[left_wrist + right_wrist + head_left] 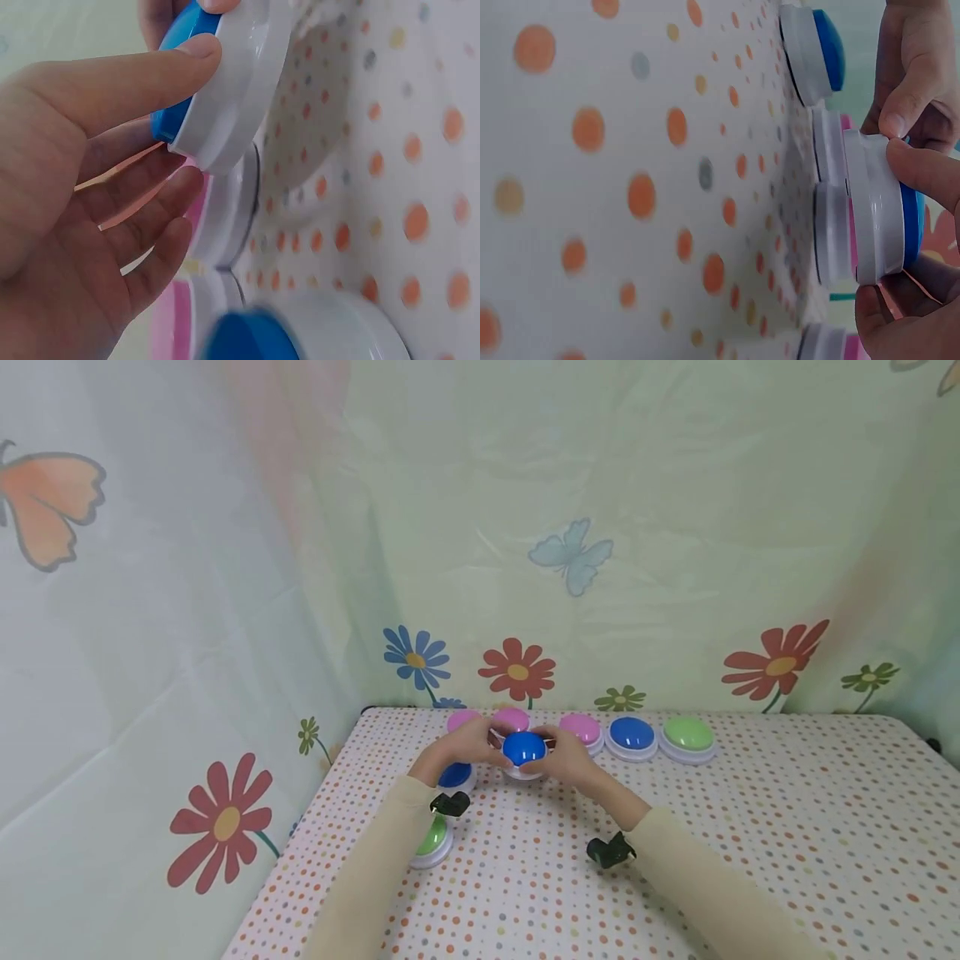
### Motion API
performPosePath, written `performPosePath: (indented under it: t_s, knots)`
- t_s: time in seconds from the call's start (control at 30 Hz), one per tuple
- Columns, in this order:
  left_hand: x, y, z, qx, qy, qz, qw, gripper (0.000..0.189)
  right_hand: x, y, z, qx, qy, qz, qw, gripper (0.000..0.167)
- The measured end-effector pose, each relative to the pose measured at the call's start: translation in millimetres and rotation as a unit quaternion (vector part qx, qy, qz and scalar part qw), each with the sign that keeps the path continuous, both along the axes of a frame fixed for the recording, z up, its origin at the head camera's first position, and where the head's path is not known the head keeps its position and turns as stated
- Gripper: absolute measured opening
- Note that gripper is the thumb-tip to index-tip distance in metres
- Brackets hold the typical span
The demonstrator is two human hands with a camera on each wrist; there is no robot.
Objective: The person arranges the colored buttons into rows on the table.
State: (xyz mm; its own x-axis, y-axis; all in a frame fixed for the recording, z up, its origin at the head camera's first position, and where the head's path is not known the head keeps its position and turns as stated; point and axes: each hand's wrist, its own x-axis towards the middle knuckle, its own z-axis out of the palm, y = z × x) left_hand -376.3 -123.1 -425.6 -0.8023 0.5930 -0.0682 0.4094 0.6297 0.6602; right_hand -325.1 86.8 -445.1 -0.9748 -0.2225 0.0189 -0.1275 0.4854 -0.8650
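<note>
A round blue push button with a white base is held between both hands, lifted off the spotted tablecloth. My left hand pinches its left side; in the left wrist view, the thumb lies along the rim of the white base and the fingers curve beneath it. On the opposite side my right hand grips the same base, thumb on one edge and fingers on the other, as the right wrist view of the button shows. Behind it sit two pink buttons, the nearer one partly hidden by the hands.
Along the table's back edge stand another pink button, a blue one and a green one. Near the left forearm are a blue button and a green button, both partly covered. A flowered curtain hangs behind.
</note>
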Motion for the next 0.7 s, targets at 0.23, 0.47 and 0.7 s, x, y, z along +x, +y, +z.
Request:
performPosePath:
  t_s: [0.23,0.47,0.7]
  knots:
    - [-3.1,29.9,5.6,0.028,0.021,-0.032,0.9989,0.056,-2.6,31,9.1,0.021,0.017,-0.016,0.9995,0.074]
    - [-8.0,61.2,15.2,0.028,0.039,-0.030,0.9984,0.058,-7.0,60,21.8,0.036,0.013,-0.027,0.9989,0.076]
    - [-18.1,93.7,22.2,0.059,0.019,-0.058,0.9964,0.059,-7.0,91,34.2,0.045,0.027,-0.037,0.9979,0.075]
